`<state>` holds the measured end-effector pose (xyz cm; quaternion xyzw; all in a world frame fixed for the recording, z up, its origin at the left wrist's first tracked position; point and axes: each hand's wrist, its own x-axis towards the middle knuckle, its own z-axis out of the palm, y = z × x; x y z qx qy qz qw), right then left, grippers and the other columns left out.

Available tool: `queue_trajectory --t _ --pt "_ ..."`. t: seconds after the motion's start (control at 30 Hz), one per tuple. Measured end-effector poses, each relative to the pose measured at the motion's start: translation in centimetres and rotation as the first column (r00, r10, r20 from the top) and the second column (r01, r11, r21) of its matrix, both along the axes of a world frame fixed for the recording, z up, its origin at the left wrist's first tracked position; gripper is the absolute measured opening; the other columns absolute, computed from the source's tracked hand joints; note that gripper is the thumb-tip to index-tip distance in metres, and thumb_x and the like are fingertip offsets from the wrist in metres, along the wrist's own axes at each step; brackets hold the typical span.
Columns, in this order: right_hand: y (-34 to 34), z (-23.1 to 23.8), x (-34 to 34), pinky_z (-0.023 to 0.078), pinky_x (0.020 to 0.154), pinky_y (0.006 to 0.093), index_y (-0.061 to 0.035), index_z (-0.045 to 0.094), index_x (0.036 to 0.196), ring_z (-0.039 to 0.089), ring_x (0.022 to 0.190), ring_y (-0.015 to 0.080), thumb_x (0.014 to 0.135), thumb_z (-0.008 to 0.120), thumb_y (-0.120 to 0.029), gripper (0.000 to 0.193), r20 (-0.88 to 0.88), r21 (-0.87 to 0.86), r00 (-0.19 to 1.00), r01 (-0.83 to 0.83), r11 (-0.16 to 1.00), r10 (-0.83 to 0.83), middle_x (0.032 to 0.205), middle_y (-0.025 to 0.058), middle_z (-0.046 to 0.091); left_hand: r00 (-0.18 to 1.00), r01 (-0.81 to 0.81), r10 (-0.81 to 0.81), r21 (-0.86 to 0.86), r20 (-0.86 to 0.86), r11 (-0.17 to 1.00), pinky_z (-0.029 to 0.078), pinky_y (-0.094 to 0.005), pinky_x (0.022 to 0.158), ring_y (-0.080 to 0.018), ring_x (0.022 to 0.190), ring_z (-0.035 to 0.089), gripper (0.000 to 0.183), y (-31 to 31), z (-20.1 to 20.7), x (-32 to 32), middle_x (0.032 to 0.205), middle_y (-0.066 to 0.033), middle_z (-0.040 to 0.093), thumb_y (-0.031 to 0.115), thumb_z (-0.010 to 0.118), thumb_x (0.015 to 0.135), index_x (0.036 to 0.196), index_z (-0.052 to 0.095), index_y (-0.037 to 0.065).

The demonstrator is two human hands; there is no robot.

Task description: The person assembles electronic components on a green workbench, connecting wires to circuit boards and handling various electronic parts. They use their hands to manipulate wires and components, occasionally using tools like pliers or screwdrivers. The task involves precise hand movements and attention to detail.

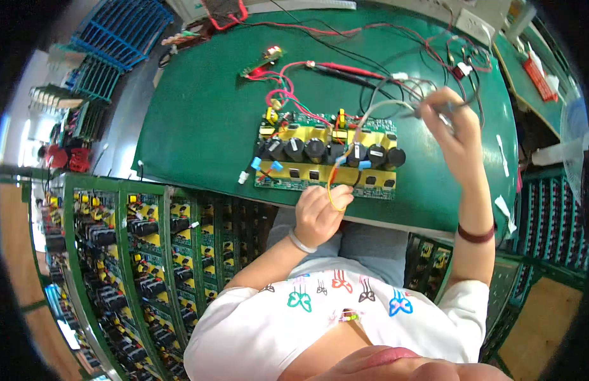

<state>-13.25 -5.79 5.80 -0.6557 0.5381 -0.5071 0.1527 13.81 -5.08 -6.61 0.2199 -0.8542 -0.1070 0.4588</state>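
A green circuit board [263, 183] lies on the table, with yellow plates and a row of black cylindrical capacitors [315, 150]. At its front edge my left hand [320, 213] is closed in a pinch, a thin yellow wire [330, 193] at its fingertips. That wire runs up to the board's middle beside a red one. Right of the board my right hand [456, 130] is raised, its fingers closed round a thin dark pen-like tool [443, 109] whose tip points left. Pale wires pass near that tip. Blue connectors [364, 164] sit along the capacitor row.
A small lit board [266, 61] with pink wires lies behind the main board, near red and black test probes [345, 68]. A red-edged meter [223, 11] stands at the far left. Green racks of similar boards [123, 254] stand left; a power strip [475, 25] is far right.
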Motion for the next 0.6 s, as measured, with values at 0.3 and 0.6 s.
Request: queue_trajectory --t 0.3,0.6 --pt "-2.9 -7.0 -1.9 0.045 0.075 0.0276 0.0007 0.059 0.092 0.055 0.079 0.0109 0.097 0.061 -0.019 0.020 0.272 0.155 0.961 -0.093 0.984 0.048 0.080 0.0020 0.058 1.000 -0.012 0.012 -0.007 0.029 1.000 0.048 -0.0339 0.068 -0.0197 0.073 0.059 0.030 -0.1 -0.1 0.0 0.107 -0.0046 0.072 -0.002 0.073 0.073 0.101 0.066 0.008" --pt "-3.0 -6.8 -2.4 0.044 0.075 0.0281 0.0000 0.057 0.092 0.053 0.079 0.0107 0.097 0.059 -0.021 0.022 0.275 0.243 0.961 -0.072 0.967 0.002 0.079 0.0025 0.057 0.998 0.018 -0.020 0.023 0.064 1.000 0.047 -0.0339 0.066 -0.0203 0.069 0.060 0.029 0.0 -0.1 0.2 0.105 -0.0070 0.072 -0.002 0.072 0.079 0.104 0.061 0.009"
